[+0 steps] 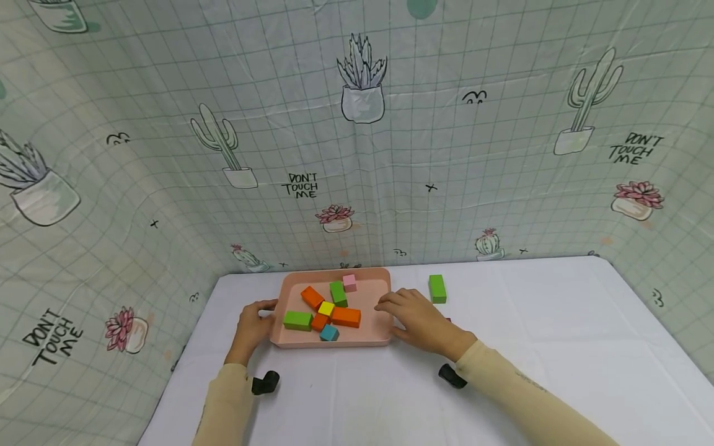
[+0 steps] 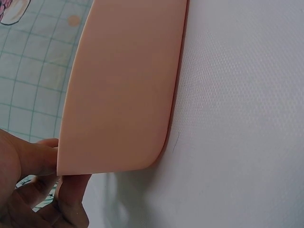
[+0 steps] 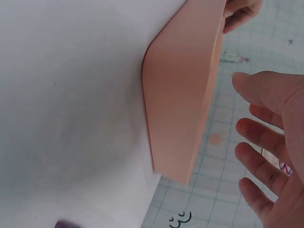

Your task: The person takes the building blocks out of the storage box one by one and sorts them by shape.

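Viewed left to right from my remote station: the left hand (image 1: 252,325) pinches the left rim of a pink tray (image 1: 372,293), which rests on the white surface (image 1: 558,310). Inside the tray I see, in order, a green block (image 1: 298,321), an orange block (image 1: 312,298), a red-orange cube (image 1: 320,323), a yellow cube (image 1: 326,308), a teal cube (image 1: 330,333) near the front wall, a second green block (image 1: 338,293), a second orange block (image 1: 346,317) and a pink cube (image 1: 349,283). The right hand (image 1: 418,317) is wide, fingers spread, near the tray's right end; behind it, a third green block (image 1: 437,289) lies on the surface.
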### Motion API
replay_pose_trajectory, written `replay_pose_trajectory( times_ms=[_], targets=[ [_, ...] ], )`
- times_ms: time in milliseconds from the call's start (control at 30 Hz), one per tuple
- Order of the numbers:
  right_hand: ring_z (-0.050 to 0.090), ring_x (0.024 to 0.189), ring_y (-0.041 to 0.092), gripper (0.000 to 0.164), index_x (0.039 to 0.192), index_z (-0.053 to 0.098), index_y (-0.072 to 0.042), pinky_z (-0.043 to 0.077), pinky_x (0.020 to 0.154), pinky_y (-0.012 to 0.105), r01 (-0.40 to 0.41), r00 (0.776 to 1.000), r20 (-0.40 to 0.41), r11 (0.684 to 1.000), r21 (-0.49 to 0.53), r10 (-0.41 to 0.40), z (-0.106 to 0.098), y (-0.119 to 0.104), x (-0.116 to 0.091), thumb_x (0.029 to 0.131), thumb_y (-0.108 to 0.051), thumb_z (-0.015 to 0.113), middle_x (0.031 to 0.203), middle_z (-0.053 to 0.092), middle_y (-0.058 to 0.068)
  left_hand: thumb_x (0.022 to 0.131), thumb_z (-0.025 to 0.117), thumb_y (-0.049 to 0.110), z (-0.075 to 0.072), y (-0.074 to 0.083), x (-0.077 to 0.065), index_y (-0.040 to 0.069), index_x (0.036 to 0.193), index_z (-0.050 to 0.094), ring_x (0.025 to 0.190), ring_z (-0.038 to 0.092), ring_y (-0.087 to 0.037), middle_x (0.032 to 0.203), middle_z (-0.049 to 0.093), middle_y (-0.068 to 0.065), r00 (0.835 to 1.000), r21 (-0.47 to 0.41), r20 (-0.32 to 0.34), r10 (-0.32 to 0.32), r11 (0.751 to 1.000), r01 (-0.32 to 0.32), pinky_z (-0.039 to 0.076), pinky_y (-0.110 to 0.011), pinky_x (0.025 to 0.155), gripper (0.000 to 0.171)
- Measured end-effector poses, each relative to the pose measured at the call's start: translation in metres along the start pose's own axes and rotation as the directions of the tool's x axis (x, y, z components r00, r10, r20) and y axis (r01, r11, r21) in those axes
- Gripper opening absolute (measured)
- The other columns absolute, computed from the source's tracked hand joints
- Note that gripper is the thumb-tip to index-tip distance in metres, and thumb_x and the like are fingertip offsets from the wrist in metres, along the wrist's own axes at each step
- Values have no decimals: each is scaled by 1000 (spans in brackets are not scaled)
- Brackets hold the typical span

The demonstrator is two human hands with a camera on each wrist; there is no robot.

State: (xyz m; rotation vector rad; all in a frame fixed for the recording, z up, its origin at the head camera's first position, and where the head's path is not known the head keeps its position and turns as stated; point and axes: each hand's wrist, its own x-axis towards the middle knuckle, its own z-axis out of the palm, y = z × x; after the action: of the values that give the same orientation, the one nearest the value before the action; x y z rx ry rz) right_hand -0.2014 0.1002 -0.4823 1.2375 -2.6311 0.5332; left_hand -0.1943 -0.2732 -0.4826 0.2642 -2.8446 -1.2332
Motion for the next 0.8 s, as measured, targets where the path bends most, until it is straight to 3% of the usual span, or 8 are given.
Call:
replay_pose_trajectory(
  times_ms=[500,800],
  targets=[
    [58,123,26,48,134,70,-10,50,105,46,56,997,49,998,-5,-56,14,-8,23,90,-18,86,134,67,4,95,58,-3,-1,1,-2,-13,130,67,88,64,-30,125,67,-31,1000,-11,3,7,1000,-7,50,-32,73,37],
    [58,124,27,47,137,68,-9,50,107,44,37,995,97,999,7,-37,24,-14,39,93,-17,82,139,66,6,96,58,-4,-1,0,-3,-13,131,66,92,64,-31,126,67,-31,1000,-16,3,4,1000,-4,50,-33,75,37]
  ],
)
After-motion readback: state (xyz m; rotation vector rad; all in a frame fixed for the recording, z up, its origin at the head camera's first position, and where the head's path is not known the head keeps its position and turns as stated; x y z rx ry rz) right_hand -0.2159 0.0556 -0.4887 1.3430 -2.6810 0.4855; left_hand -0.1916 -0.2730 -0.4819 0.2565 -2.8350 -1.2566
